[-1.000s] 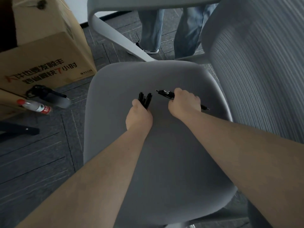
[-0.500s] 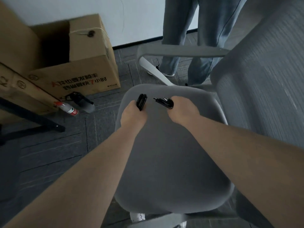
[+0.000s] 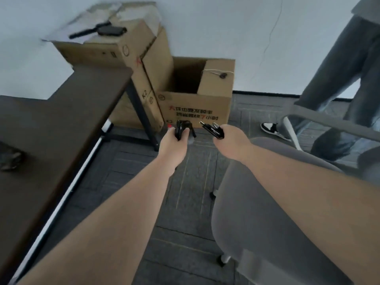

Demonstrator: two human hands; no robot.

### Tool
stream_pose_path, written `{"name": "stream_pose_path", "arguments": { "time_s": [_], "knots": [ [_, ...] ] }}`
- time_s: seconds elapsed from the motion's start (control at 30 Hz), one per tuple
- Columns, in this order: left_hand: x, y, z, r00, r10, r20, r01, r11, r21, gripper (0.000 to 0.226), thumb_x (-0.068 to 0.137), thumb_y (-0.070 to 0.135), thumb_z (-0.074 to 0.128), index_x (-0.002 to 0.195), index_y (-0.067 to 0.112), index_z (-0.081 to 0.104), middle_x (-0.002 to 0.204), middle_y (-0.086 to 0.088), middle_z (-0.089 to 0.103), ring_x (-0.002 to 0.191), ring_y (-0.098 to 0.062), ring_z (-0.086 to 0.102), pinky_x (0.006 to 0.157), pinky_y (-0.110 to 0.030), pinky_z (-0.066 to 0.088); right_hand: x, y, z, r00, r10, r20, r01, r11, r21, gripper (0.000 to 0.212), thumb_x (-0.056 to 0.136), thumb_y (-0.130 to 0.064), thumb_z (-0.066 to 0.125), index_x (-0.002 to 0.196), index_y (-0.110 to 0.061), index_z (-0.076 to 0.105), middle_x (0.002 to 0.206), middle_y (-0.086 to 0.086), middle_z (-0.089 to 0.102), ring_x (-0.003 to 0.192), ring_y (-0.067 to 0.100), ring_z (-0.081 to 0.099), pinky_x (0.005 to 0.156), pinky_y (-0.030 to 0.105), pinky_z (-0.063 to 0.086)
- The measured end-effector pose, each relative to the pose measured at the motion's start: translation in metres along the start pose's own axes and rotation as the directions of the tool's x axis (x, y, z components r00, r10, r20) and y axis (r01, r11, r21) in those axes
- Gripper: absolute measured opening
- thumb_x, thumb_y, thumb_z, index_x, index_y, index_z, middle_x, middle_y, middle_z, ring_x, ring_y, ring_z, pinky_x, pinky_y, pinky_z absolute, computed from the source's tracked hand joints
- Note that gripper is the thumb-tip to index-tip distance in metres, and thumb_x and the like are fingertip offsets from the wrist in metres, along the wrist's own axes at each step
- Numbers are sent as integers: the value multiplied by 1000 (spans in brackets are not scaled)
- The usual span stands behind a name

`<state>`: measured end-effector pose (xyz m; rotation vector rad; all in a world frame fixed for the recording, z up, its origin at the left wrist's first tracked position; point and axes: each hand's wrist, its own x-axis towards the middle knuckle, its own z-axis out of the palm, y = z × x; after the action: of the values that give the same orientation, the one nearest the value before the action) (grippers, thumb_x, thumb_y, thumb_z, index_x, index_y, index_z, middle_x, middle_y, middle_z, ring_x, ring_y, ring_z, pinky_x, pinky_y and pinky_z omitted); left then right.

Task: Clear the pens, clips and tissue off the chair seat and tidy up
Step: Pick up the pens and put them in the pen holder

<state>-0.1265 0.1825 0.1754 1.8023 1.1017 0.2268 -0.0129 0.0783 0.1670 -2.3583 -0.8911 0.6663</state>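
My left hand [image 3: 173,144] is closed around a small bunch of black clips [image 3: 179,130], held out over the carpet to the left of the chair. My right hand [image 3: 230,140] grips black pens [image 3: 212,129], whose tips stick out to the upper left. Both hands hover in front of an open cardboard box [image 3: 195,108]. The grey chair seat [image 3: 267,212] lies under my right forearm at the right, and nothing shows on the part of it that I can see. No tissue is in view.
A dark desk [image 3: 51,140] fills the left side, with a blurred dark object [image 3: 10,159] on it. Taller cardboard boxes [image 3: 123,54] stand behind it with a black item [image 3: 102,30] on top. Another person's legs [image 3: 339,83] stand at the right beside the chair's armrest [image 3: 329,122].
Both hands have lifted off the chair seat and swung left over the floor toward the open box, still holding the clips and pens. The view has turned left, bringing the desk in.
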Motion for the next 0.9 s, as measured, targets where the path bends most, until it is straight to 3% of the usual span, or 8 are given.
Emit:
{"name": "stream_pose_path", "arguments": {
  "time_s": [0.27,0.37,0.47,0.67,0.9],
  "knots": [
    [-18,-95,-188,973,-112,-201,87,988,-130,29,99,42,41,80,19,46,65,3,44,56,-12,42,51,-26,31,-3,-180,116,986,-134,103,129,990,63,28,93,-18,47,66,-18,42,62,1,47,56,18,43,51,29,33],
    [-24,-123,-257,958,-113,-262,74,985,-154,31,99,42,42,89,13,49,68,2,44,57,-12,41,51,-26,31,-7,-249,158,976,-167,137,156,984,84,26,94,-18,49,68,-17,43,65,0,46,67,22,47,55,30,34],
    [-20,-144,-317,939,-131,-317,69,978,-199,32,98,42,42,90,13,48,66,2,42,56,-12,39,51,-26,30,-6,-313,193,967,-210,143,194,974,121,24,93,-20,49,70,-16,44,64,-1,46,59,17,45,51,28,31],
    [2,-176,-417,858,-219,-465,19,918,-397,30,96,46,44,71,28,42,73,3,47,64,-15,44,58,-28,34,18,-414,249,957,-255,135,214,942,260,32,90,-19,50,62,-19,35,61,-1,41,55,17,38,53,30,31],
    [61,-190,-495,774,-269,-574,-75,861,-504,34,95,45,45,71,23,40,64,2,37,59,-16,35,66,-34,34,73,-506,297,918,-364,158,292,890,351,35,89,-18,51,58,-20,34,58,-3,39,55,16,36,51,26,29]
  ]
}}
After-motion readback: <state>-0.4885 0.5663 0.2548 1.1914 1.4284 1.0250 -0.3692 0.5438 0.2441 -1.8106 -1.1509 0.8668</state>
